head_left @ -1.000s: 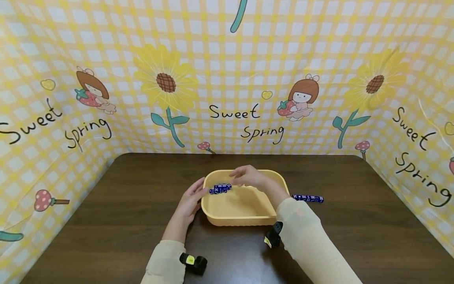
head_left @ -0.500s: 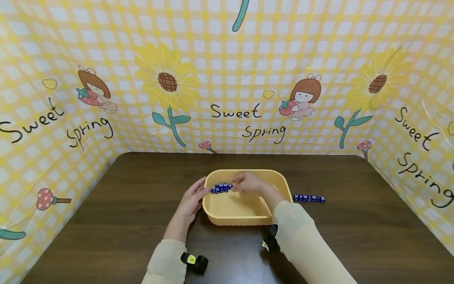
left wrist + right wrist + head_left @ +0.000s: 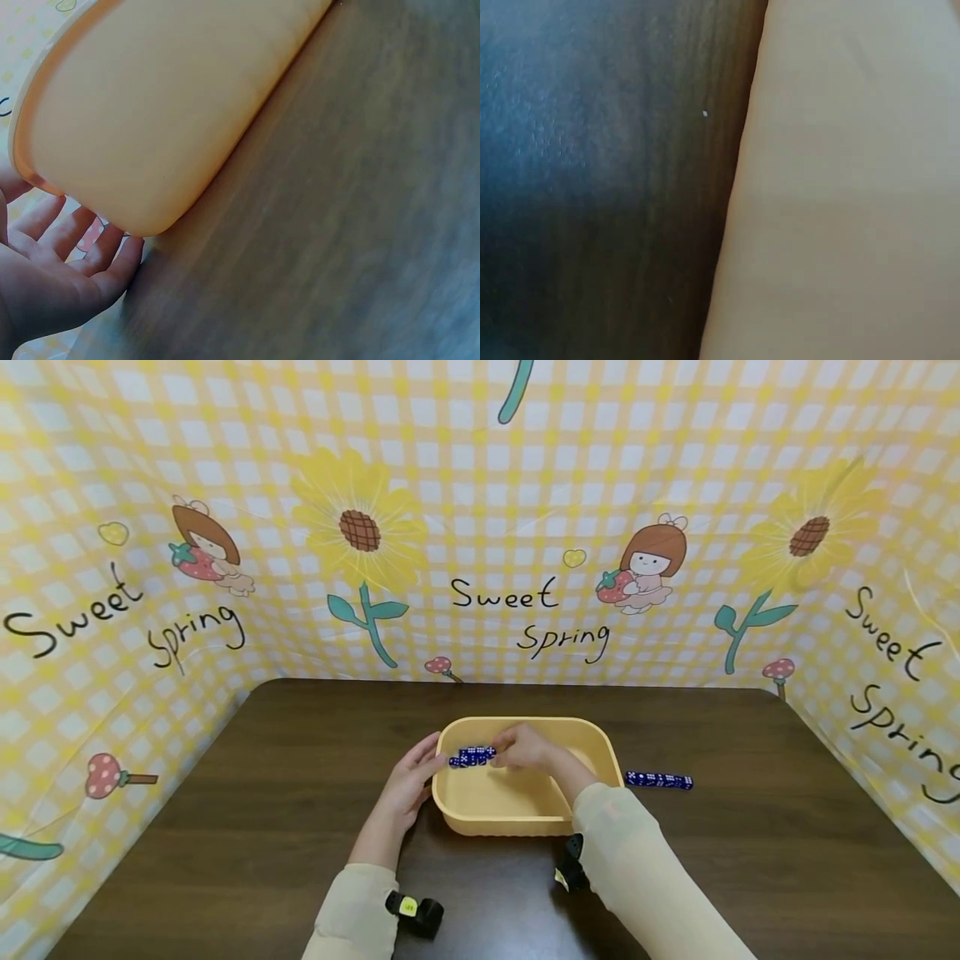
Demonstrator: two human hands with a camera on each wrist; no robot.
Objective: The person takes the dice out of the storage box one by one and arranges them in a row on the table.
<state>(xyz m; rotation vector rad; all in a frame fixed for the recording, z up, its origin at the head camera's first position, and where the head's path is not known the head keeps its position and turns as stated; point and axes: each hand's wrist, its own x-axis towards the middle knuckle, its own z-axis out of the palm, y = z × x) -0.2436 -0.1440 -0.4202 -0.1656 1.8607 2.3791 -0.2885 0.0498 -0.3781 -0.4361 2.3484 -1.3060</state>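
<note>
A yellow plastic bin (image 3: 517, 827) stands on the dark table. Inside it, near the back left, lies a tight group of blue dice with white pips (image 3: 471, 757). My left hand (image 3: 408, 781) holds the bin's left end, thumb at the rim; in the left wrist view its fingers (image 3: 112, 274) lie along the outer wall. My right hand (image 3: 522, 749) reaches into the bin, its thumb and fingertips pinching the die at the group's right end, partly covered by the fingers. Only the bin's side (image 3: 840, 187) and the table fill the right wrist view.
A straight row of blue dice (image 3: 660, 780) lies on the wooden table (image 3: 225, 827), just right of the bin. A yellow checked cloth (image 3: 480, 510) with printed flowers hangs behind and at both sides. Each wrist wears a black camera.
My right hand has come down from over the bin's back rim to the right end of the dice group. My left hand keeps its hold on the bin. The view has shifted slightly.
</note>
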